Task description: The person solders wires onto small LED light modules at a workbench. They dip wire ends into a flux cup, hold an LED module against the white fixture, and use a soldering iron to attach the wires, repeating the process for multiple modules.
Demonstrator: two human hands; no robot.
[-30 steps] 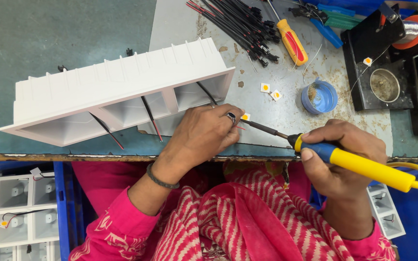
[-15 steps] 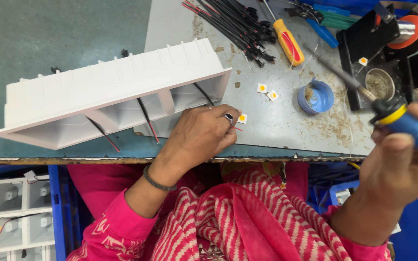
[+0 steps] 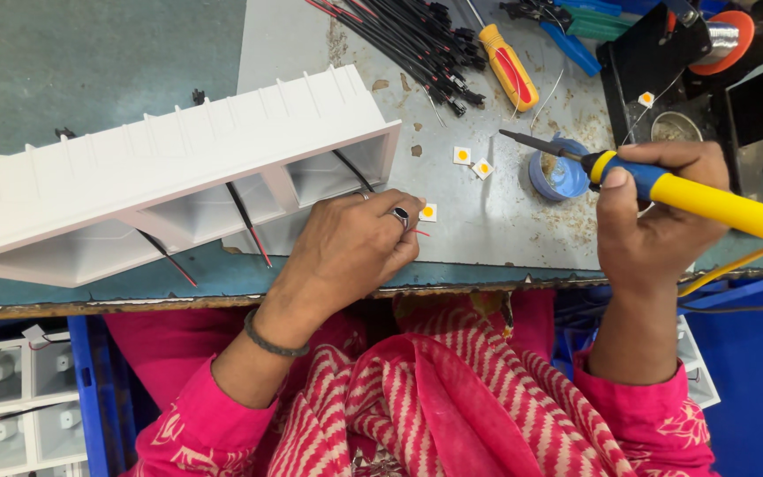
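My left hand (image 3: 355, 247) rests on the metal work plate (image 3: 523, 221), fingers pinching red and black wires beside a small white square chip with a yellow centre (image 3: 428, 212). The wires run out of a long white plastic housing (image 3: 161, 185) lying on the bench. My right hand (image 3: 655, 221) grips a yellow and blue soldering iron (image 3: 691, 194). Its dark tip points left, over the rim of a small blue round tin (image 3: 556, 177). Two more white and yellow chips (image 3: 472, 161) lie on the plate between the tin and the housing.
A bundle of black and red wires (image 3: 417, 40) and a yellow screwdriver (image 3: 507, 66) lie at the back. A black stand with a solder spool (image 3: 717, 40) is at the back right. Blue bins with white housings (image 3: 11, 397) sit below the bench edge, left.
My right hand lifted the soldering iron off the chip by my left fingers, swung it up to the right, then brought its tip over to the blue tin. My left hand stayed put.
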